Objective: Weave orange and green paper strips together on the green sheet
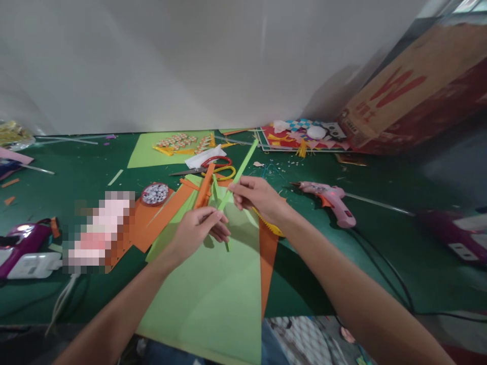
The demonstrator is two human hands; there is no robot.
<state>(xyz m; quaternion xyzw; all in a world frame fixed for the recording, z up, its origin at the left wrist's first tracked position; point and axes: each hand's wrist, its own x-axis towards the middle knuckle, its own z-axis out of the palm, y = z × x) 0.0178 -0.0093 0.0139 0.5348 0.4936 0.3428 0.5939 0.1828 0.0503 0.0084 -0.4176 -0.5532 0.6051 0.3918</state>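
Note:
Both of my hands meet over a large light green paper sheet (216,289) on the green table (76,172). My left hand (201,228) is closed around an orange paper strip (204,190) and the lower end of a long green paper strip (243,165). My right hand (254,195) pinches that same green strip higher up; the strip rises diagonally toward the back right. Orange paper sheets (160,220) lie under and beside the green sheet.
A pink glue gun (331,200) with a cord lies right of my hands. Scissors (215,167), a round box of googly eyes (154,193), paper scraps and craft pieces (300,137) sit behind. A purple glue gun (23,243) rests at left, a cardboard box (411,91) at back right.

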